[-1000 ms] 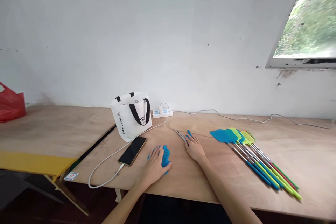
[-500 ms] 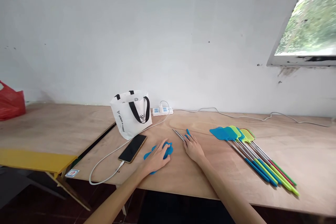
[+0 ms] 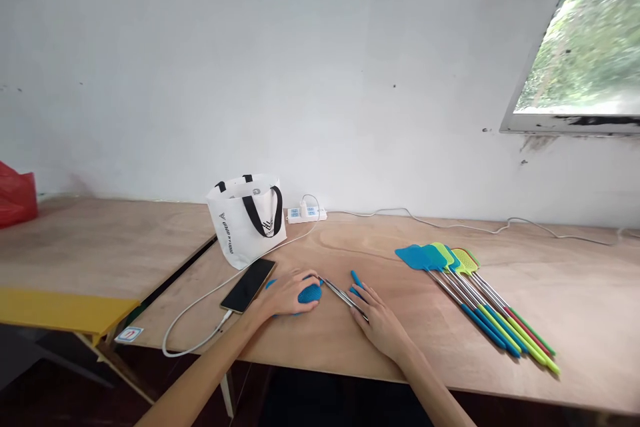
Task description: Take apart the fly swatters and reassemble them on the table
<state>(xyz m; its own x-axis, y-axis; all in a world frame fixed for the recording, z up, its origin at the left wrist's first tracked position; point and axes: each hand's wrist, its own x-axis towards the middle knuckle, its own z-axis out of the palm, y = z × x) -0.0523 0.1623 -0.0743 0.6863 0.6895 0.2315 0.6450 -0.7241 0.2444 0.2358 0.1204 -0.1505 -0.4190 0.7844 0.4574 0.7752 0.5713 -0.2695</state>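
My left hand [image 3: 284, 295] lies over a blue fly swatter head [image 3: 309, 293] on the wooden table [image 3: 350, 340], fingers curled on it. My right hand [image 3: 379, 320] rests on a thin metal rod [image 3: 341, 295] with a blue handle [image 3: 357, 279], whose tip meets the blue head. Whether the rod is joined to the head, I cannot tell.
A row of several blue, green and yellow fly swatters [image 3: 470, 293] lies to the right. A black phone [image 3: 249, 285] on a white cable, a white tote bag [image 3: 249, 219] and a power strip [image 3: 306, 214] sit left and behind. A red bag [image 3: 15, 195] is far left.
My right hand has drawn the rod nearer to me and swung its tip to the blue head. My left hand shifted slightly left with the head.
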